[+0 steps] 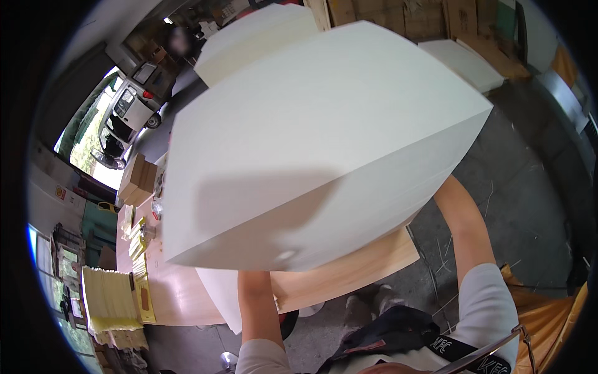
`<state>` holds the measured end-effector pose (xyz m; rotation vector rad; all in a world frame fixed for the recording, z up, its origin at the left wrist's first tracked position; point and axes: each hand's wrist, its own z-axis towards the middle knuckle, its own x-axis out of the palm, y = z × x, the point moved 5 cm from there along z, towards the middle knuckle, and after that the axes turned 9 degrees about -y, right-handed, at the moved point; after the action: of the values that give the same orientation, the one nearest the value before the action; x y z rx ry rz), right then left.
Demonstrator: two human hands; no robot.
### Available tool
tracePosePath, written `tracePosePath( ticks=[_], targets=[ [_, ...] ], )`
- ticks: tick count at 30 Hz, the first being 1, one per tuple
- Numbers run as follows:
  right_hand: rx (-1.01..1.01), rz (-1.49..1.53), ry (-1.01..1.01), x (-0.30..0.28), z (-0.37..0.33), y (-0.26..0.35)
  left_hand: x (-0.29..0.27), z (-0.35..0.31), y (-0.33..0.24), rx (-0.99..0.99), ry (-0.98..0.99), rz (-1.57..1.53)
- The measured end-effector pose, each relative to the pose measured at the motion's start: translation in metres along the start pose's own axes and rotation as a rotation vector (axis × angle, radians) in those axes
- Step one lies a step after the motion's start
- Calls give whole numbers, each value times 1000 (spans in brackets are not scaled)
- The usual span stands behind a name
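White block [324, 124], large and box-shaped, is located over the wooden table [177, 302]; contact is not visible. Left forearm [255, 305] and right forearm [467, 227] pass behind it. Both hands are hidden: finger opening and hold cannot be determined. Brown cartons [136, 181] stand left; contents not visible.
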<state>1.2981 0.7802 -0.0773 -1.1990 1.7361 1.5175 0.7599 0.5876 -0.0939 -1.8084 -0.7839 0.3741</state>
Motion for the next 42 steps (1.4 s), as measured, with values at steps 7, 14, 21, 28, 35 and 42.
tracePosePath(
  ticks=[7,14,21,28,35,42],
  targets=[
    [-20,-31,3,36,12,-2,-51,-8,22,-7,-118,-73],
    [2,1,-49,31,-8,-13,-62,-31,36,9,-148,-161],
    [48,32,-20,31,-62,-40,-96,-73,45,13,-220,-216],
    [133,54,50,55,-125,-83,-122,-172,73,33,-334,-273],
    [123,234,3,39,-124,-69,-117,-201,-21,274,-285,-336],
    [-17,1002,-257,-139,-159,-15,-80,-236,-289,929,152,-316]
  ],
)
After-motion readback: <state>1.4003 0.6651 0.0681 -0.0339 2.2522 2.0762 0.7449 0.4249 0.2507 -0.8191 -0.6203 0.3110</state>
